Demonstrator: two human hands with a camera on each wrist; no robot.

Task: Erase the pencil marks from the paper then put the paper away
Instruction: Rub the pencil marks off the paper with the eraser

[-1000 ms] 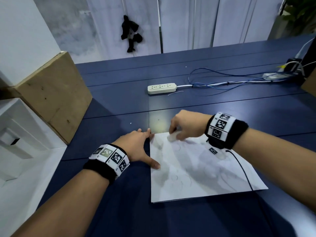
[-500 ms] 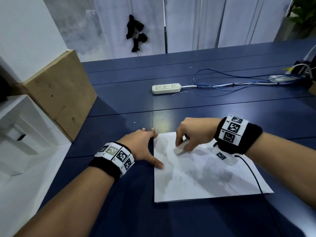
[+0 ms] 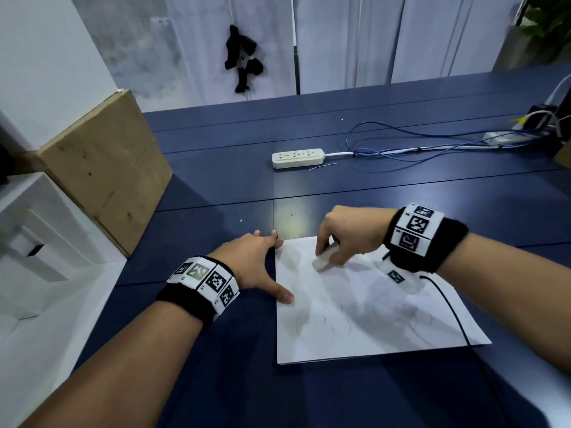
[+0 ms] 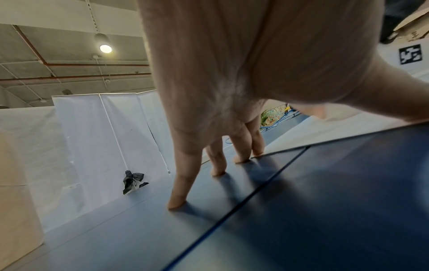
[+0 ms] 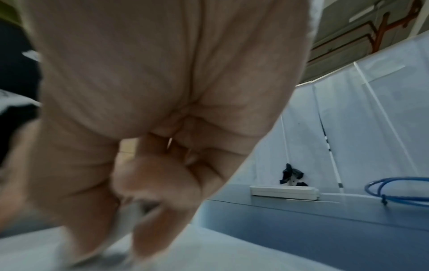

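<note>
A white sheet of paper [image 3: 364, 310] with faint pencil loops lies on the dark blue table [image 3: 216, 186]. My right hand [image 3: 346, 236] pinches a white eraser [image 3: 323, 261] and presses it on the paper near its top left corner. In the right wrist view the eraser [image 5: 120, 229] shows blurred between thumb and fingers, on the paper [image 5: 232, 256]. My left hand [image 3: 256, 261] lies spread flat at the paper's left edge, thumb on the sheet, index tip at the corner. The left wrist view shows its straight fingers [image 4: 181, 185] touching the table [image 4: 325, 201].
A white power strip [image 3: 298, 158] with blue and white cables [image 3: 417, 149] lies further back. A cardboard box [image 3: 102, 168] and a white shelf unit [image 3: 34, 242] stand at the left. A thin black wire [image 3: 454, 310] crosses the paper's right side.
The right hand has slid the eraser down and slightly right from the paper's top edge, a rubbing stroke. The left hand has stayed pressed at the paper's left edge.
</note>
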